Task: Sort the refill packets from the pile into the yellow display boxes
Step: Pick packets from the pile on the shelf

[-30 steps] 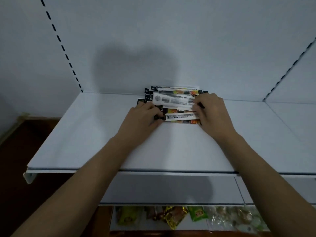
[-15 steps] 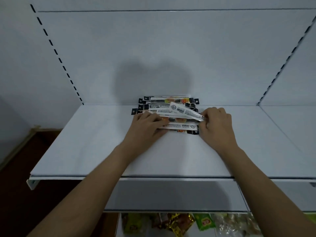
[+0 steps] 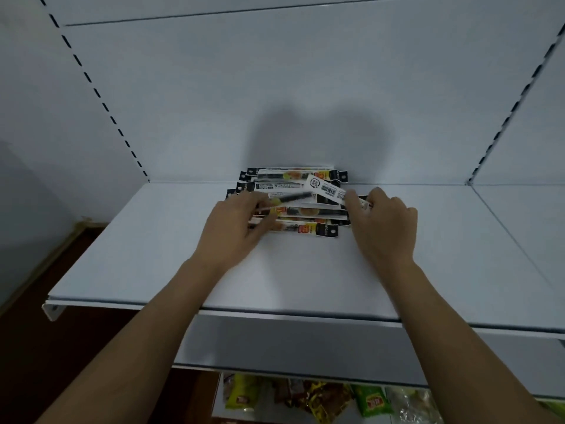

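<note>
**Both hands at the packet pile on the white shelf**

A pile of refill packets [image 3: 293,200] lies at the back of a white shelf [image 3: 153,255], close to the rear panel [image 3: 275,87]; the packets are long, narrow strips with black ends and orange and yellow print, stacked roughly parallel and running left to right, with the nearest one lying at the front edge of the heap. The left hand [image 3: 235,231] rests on the left end of the pile, its fingers [image 3: 260,203] slightly bent and laid across several packets; whether they pinch any single packet cannot be told. The right hand [image 3: 382,221] is at the right end of the pile; its fingers [image 3: 351,198] are curled round one white packet [image 3: 325,189] with a barcode, which sits tilted across the top of the others, its far end raised toward the rear panel. Both forearms reach in from the bottom of the view over the shelf's front lip; a shadow of the hands falls on the rear panel above the pile. Slotted uprights [image 3: 101,99] run up the panel at left and right; below the shelf, a lower shelf holds green and gold snack bags [image 3: 305,399], partly hidden and blurred.
</note>
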Demonstrator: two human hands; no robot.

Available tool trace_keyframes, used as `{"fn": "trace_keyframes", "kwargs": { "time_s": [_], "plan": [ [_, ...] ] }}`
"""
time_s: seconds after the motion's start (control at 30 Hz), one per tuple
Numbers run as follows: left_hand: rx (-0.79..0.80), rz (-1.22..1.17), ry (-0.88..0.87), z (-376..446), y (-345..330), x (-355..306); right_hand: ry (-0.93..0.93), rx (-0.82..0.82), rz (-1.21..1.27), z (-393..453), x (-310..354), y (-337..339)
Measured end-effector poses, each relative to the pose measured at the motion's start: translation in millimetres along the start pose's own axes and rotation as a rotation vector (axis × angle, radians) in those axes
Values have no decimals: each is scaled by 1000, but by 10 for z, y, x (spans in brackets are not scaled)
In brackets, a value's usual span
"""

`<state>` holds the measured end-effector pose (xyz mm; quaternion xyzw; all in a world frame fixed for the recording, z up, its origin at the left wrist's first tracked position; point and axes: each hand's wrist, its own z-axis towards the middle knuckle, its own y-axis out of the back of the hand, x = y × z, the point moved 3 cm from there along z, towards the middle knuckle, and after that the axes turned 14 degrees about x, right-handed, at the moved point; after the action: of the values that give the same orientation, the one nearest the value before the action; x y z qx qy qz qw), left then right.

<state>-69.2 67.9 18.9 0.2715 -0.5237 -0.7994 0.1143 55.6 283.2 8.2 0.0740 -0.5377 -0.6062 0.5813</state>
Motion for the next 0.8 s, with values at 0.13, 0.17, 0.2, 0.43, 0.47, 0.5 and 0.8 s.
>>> {"fn": "trace_keyframes", "kwargs": {
  "time_s": [0.13, 0.17, 0.2, 0.43, 0.47, 0.5, 0.8],
  "plan": [
    [223, 82, -120, 84, -159, 95, -84, 140, -78, 23, -17, -40],
    [219, 82, -126, 91, -170, 114, -67, 127, -102, 21, -15, -42],
    [202, 86, -133, 93, -174, 132, -36, 92, -119, 17, -13, -42],
    [48, 146, -98, 46, -154, 126, 179, -33, -101, 16, -32, -123],
    [27, 140, -69, 37, -142, 124, 221, -14, -59, 10, -9, -130],
    [9, 122, -22, 30, -121, 120, 257, 16, -19, 0, 34, -144],
    [-83, -97, 95, -9, -25, 63, 450, 211, -199, -21, 221, -298]
  ]
}}
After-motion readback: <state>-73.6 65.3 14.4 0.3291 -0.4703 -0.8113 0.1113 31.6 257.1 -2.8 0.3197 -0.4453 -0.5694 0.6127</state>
